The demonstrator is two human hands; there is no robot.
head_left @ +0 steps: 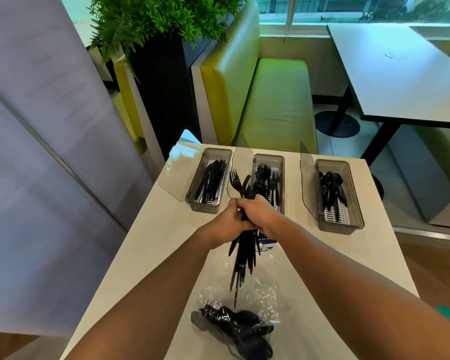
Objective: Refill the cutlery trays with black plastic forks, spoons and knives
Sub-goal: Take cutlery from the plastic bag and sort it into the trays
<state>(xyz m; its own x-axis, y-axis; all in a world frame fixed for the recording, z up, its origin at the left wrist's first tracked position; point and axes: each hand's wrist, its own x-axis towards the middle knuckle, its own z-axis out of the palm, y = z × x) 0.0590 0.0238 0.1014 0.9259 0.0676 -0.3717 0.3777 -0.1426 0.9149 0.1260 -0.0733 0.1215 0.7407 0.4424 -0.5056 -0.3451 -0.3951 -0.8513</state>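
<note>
Both hands are closed around one bundle of black plastic forks (245, 252), just below the centre of the frame. The left hand (226, 222) and right hand (260, 213) touch each other around the handles. The tines point up toward the trays and the handle ends hang over the bench (166, 242).

This looks like the fork step: the bundle is gathered and squared but not yet set down. The next move would be carrying it a little forward to the middle tray (269, 156), which already holds forks and has its lid open. The tines should lie the same way as those inside.

The knife tray (218, 150) at the left and the spoon tray (355, 201) at the right are part filled. A clear bag of spoons (234, 323) lies unopened at the bottom centre, beside an empty wrapper (260, 287).

A purple label (267, 242) under the right wrist shows only "re you g"; no brand is readable.
</note>
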